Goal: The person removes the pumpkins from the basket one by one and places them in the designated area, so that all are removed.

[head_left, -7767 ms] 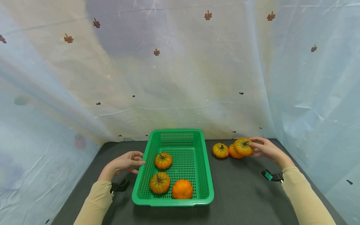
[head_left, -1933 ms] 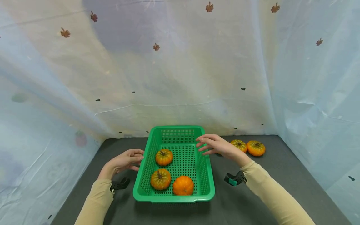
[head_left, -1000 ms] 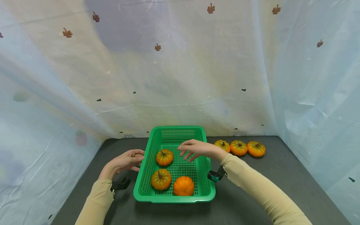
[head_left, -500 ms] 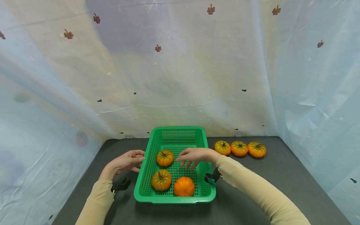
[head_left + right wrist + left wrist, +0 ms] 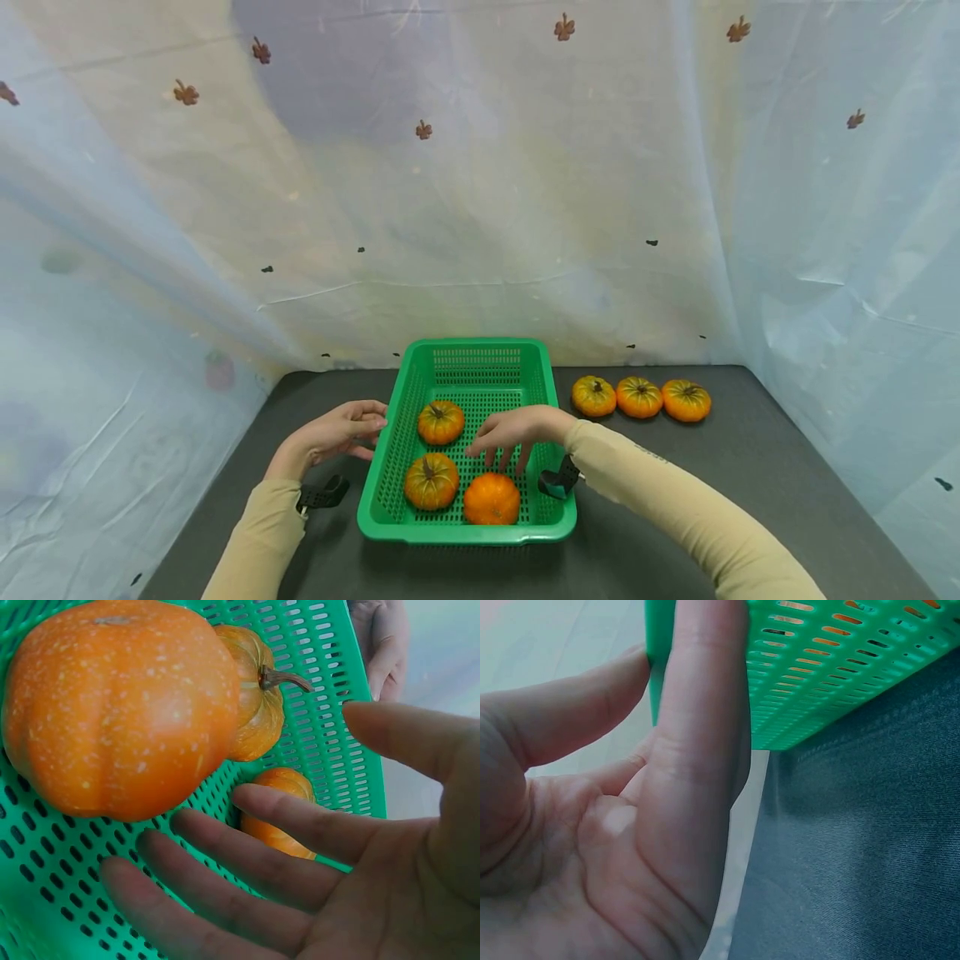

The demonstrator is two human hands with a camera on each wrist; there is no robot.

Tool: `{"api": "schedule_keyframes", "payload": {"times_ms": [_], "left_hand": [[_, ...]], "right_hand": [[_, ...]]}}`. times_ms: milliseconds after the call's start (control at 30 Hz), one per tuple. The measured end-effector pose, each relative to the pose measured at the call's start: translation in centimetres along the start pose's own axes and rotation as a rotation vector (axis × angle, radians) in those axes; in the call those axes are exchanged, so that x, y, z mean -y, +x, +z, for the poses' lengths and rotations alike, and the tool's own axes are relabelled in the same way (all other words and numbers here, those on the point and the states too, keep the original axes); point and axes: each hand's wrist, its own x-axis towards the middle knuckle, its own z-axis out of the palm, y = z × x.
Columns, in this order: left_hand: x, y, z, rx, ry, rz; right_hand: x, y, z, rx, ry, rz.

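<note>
A green plastic basket (image 5: 468,533) holds three small pumpkins. My left hand (image 5: 341,432) pinches its left rim; in the left wrist view the thumb (image 5: 585,712) and forefinger (image 5: 701,690) lie on either side of the green edge. My right hand (image 5: 517,433) is inside the basket with fingers spread and holding nothing, just behind the smooth bright orange pumpkin (image 5: 491,500). Two ribbed yellow-orange pumpkins sit along the left side, the front pumpkin (image 5: 431,482) and the rear pumpkin (image 5: 441,422). In the right wrist view the orange pumpkin (image 5: 120,712) looms close beyond the fingertips.
On the dark table (image 5: 645,492), right of the basket, three more pumpkins stand in a row: a left pumpkin (image 5: 593,396), a middle pumpkin (image 5: 639,397) and a right pumpkin (image 5: 686,401). A pale plastic curtain (image 5: 480,208) encloses the back and sides.
The pumpkin my right hand gripped earlier now stands in the row on the table. That hand, fingers spread, has moved left into the basket and towards the orange pumpkin. My left hand stays put.
</note>
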Motion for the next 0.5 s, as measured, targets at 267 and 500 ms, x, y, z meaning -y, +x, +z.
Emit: {"api": "schedule_keyframes", "payload": {"times_ms": [267, 500], "left_hand": [[0.03, 0.00, -0.07, 0.002, 0.007, -0.002], [0.00, 0.06, -0.03, -0.007, 0.010, -0.008]], "right_hand": [[0.00, 0.29, 0.37, 0.045, -0.041, 0.025], [0.16, 0.17, 0.52, 0.047, -0.073, -0.020]]}}
